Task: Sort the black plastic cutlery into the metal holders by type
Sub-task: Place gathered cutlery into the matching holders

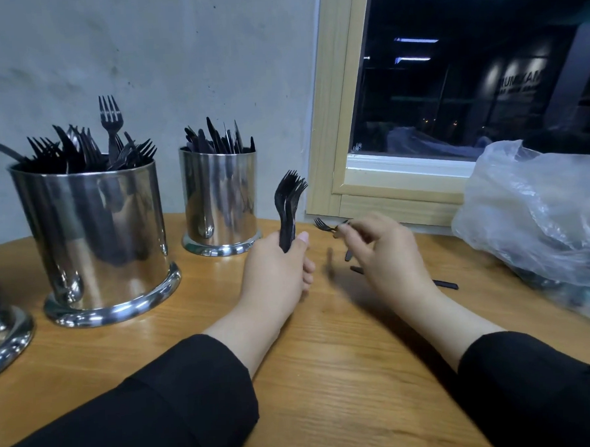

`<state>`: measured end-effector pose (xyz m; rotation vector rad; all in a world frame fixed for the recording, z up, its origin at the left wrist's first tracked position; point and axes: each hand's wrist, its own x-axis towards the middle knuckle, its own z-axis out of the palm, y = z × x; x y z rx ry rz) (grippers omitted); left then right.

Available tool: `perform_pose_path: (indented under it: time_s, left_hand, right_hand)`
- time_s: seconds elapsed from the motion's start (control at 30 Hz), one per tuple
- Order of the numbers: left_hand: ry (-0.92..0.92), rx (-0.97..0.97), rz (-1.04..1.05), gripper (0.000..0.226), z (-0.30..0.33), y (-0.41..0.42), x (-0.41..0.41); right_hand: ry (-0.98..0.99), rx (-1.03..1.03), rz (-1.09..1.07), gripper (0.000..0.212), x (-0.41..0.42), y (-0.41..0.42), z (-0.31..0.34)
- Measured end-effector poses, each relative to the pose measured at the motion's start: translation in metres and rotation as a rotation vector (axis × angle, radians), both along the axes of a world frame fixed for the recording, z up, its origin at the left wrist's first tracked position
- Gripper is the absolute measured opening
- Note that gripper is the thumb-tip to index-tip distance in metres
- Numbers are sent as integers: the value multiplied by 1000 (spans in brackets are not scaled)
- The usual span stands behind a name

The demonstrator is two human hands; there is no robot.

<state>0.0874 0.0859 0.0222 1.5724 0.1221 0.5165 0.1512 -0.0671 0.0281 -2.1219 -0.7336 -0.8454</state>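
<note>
Now | left hand grips fork bundle | right hand pinches blurred fork

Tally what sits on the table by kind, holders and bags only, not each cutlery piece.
Metal holders: 3, the fork holder, the knife holder, and a third holder cut off at the left edge, contents unseen.
Clear plastic bags: 1, the plastic bag at right.
Total: 4

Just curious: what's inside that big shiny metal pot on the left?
The big metal holder holds black plastic forks, tines up and sticking out in a jumble. Its steel wall hides their handles and anything lower down.
</note>
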Motion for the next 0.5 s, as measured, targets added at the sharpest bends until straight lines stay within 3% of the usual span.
perform_pose_path:
  time_s: [0.07,0.17,0.23,0.43,0.5]
  left_hand:
    - [-30,147,43,27,2,2,1]
    - [-32,471,149,33,3,6,1]
    - [-51,524,149,38,3,7,3]
    - [-111,517,84,23,0,10,11]
    - [-122,492,112,21,1,12,13]
  right_hand:
    - [156,275,44,30,-10,-1,14]
    - [361,532,162,35,-16,3,25]
    - [465,649,241,32,-18,9,29]
    - [591,650,363,36,-19,19,33]
    - [531,591,258,44,-9,14,35]
